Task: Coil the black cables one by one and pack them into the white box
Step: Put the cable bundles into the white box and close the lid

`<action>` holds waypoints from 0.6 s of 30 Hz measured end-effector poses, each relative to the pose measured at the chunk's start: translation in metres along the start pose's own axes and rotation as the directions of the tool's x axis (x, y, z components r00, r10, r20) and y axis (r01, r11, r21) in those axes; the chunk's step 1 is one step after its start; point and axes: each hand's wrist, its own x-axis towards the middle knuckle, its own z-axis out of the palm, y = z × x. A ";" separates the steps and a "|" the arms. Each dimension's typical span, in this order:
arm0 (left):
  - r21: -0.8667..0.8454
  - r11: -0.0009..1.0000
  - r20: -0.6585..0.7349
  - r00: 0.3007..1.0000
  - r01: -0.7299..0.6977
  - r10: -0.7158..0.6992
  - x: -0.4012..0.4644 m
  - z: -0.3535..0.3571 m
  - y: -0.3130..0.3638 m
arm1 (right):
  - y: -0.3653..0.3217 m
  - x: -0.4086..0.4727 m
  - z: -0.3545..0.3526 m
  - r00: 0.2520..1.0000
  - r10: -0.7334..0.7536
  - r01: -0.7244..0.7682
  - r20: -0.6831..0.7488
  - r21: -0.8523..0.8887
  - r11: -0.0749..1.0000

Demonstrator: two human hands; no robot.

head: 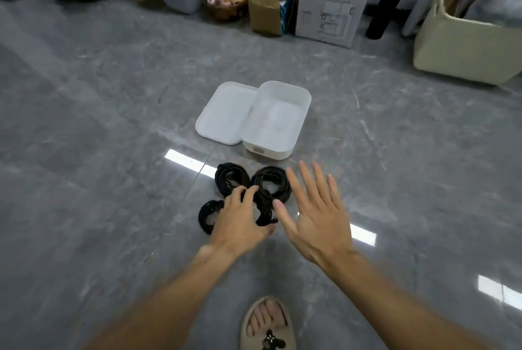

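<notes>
We see four black cable coils clustered on the grey floor, just in front of the white box point(278, 121), which stands open with its lid point(223, 114) lying flat against its left side. Nothing shows inside the box.

Our left hand point(240, 219) reaches down onto the nearest coil point(264, 208); its fingers curl over the top of the loop and the thumb tucks under the near edge, so the hand grips that coil. The far-left coil point(226, 177) lies just beyond those fingertips, the far-right coil point(272, 181) just beyond and to the right, and the small coil point(207, 214) sits beside the left wrist, partly hidden by the hand.

Our right hand point(313, 214) hovers flat with fingers straight and spread, holding nothing; its thumb tip is close to the gripped coil and its forefinger overlaps the far-right coil's edge in view.

A sandalled foot point(268, 324) shows at the bottom edge.
</notes>
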 end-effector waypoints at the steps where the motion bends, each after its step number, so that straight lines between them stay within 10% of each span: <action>1: 0.008 1.000 0.012 1.000 0.014 -0.014 0.006 0.010 -0.008 | 0.000 0.002 0.013 1.000 -0.001 0.001 0.010 -0.002 1.000; 18: 0.136 0.988 0.095 0.991 0.079 -0.092 0.060 0.104 -0.069 | 0.010 -0.008 0.112 0.991 0.051 -0.047 0.126 -0.039 0.998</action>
